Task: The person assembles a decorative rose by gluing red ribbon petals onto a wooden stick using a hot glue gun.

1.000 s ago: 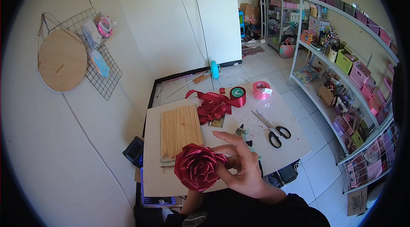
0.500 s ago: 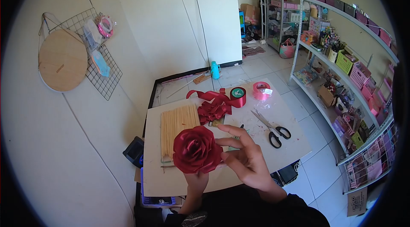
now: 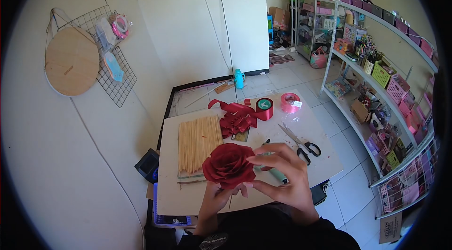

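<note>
While my left hand grips the one ribbon rose from below, just above the bench, my right hand pinches its petals; behind lie one red roll, one pink roll, one scissors.

One dark red satin ribbon rose shows, with two bare hands, the left hand and the right hand. There are two ribbon rolls, a dark red roll and a pink roll, one pair of black-handled steel scissors, one flat bundle of pale wooden skewers and one heap of dark red ribbon loops. Further off are one teal plastic bottle and one round wooden board.
</note>
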The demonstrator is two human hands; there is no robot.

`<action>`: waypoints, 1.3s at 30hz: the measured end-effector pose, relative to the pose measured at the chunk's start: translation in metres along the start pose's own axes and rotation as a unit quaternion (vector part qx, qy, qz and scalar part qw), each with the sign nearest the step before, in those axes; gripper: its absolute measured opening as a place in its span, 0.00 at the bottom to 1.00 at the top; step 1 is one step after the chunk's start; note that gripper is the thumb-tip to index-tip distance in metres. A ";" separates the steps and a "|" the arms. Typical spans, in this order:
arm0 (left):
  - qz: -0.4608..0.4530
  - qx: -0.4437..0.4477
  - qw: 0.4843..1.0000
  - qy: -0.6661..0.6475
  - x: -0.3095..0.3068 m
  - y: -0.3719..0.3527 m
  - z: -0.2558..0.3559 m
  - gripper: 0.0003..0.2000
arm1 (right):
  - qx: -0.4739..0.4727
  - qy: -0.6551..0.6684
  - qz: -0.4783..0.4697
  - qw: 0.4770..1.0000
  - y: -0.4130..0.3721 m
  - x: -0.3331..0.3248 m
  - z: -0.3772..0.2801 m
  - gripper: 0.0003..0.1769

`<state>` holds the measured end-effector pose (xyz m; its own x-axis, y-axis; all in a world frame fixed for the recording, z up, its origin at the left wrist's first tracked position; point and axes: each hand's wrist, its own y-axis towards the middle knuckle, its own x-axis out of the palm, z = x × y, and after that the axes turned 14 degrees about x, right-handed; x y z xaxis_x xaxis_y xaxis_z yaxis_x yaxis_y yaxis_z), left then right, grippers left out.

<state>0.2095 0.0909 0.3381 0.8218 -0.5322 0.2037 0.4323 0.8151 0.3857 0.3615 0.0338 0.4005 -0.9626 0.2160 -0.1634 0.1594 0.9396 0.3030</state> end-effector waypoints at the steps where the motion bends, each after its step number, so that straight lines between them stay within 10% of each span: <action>1: -0.014 0.010 1.000 -0.021 -0.001 0.000 -0.001 0.12 | 0.000 -0.001 -0.002 1.000 0.000 0.000 0.001 0.28; 15: -0.162 -0.013 0.987 0.000 -0.044 -0.010 -0.037 0.28 | 0.009 -0.007 -0.015 1.000 -0.003 -0.010 -0.004 0.30; 21: -0.330 0.130 0.933 0.055 -0.042 0.006 -0.026 0.27 | 0.013 -0.010 -0.019 1.000 -0.004 -0.013 -0.008 0.30; 27: -0.203 -0.058 0.965 -0.154 -0.010 0.002 0.013 0.19 | 0.013 -0.013 -0.025 1.000 0.006 -0.019 0.000 0.31; 29: -0.243 0.055 0.967 -0.058 -0.016 -0.004 -0.002 0.09 | 0.013 -0.015 -0.028 0.999 0.010 -0.020 0.006 0.31; 39: -0.085 0.036 0.981 0.172 0.002 0.001 -0.004 0.20 | 0.012 -0.022 -0.041 0.999 0.019 -0.021 0.024 0.32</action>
<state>0.2129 0.0919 0.3350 0.8225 -0.5400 -0.1788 0.5560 0.6967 0.4534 0.3898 0.0533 0.3875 -0.9623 0.1493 -0.2273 0.0866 0.9605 0.2645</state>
